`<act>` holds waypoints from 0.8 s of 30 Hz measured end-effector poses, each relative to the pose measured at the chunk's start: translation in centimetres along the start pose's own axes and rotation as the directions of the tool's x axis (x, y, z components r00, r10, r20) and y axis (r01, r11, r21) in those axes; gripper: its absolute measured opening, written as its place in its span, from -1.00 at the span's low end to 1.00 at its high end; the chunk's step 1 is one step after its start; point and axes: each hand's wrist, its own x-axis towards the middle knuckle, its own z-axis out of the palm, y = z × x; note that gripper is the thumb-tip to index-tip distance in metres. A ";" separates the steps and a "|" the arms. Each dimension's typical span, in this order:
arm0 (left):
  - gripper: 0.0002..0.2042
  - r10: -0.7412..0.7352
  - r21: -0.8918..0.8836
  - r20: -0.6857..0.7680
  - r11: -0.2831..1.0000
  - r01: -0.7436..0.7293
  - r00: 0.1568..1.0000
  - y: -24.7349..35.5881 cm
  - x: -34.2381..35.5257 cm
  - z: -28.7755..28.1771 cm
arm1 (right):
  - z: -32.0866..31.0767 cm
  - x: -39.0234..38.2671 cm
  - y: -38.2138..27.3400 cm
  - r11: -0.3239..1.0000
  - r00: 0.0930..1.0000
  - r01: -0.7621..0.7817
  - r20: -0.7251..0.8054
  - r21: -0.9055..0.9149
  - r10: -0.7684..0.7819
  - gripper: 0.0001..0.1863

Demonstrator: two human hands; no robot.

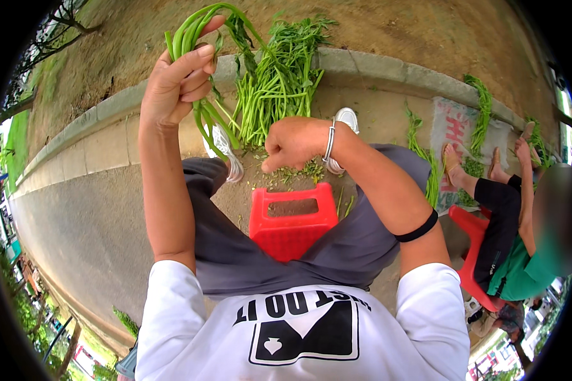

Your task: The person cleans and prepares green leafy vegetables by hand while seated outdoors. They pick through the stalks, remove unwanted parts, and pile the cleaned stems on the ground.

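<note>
The left hand (179, 79) is raised at the far left, its fingers closed around a bunch of green stems (185, 37); the stems arch over the top of the hand to the right, and more hang below the fist toward the left shoe (220, 151). The right hand (297, 145) is lower and nearer, in front of the big pile of leafy greens (279, 92), with its fingers curled inward; I cannot tell whether they pinch anything. That pile lies on the pavement just right of the left hand, stalks toward the person and leaves spread over the far curb (388, 73). Loose leaf scraps (297, 175) litter the ground between the two white shoes, the right shoe (346, 119) standing right of the pile. Nearer, a red stool (292, 219) with a slot in it stands between the person's knees. A bracelet (329, 143) circles the right wrist, and a black band (418, 227) the same arm near the elbow. At the right, another person in a green top (521, 273) sits beside a pale printed sack (447, 124), with long greens (482, 114) lying across it.
</note>
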 end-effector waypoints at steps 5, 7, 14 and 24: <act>-0.52 -0.016 -0.115 0.103 0.993 0.028 0.995 0.5 -0.2 0.0 | -0.2 1.3 1.1 0.993 0.892 0.063 -0.441 -0.100 -0.101 -0.74; -0.46 -0.010 -0.108 0.170 0.994 0.029 0.985 0.6 -0.3 -0.3 | -0.2 1.9 1.4 0.995 0.802 0.097 -0.591 -0.012 -0.086 -0.72; -0.42 0.070 -0.271 0.391 0.962 0.042 0.918 0.3 -0.7 -0.8 | 0.5 5.0 1.5 0.918 0.725 0.325 -0.683 0.229 -0.086 -0.41; -0.40 0.128 -0.378 0.458 0.924 0.063 0.880 0.4 -0.7 -1.7 | -0.2 4.5 -0.1 0.575 0.950 0.309 -0.276 0.758 -0.146 -0.59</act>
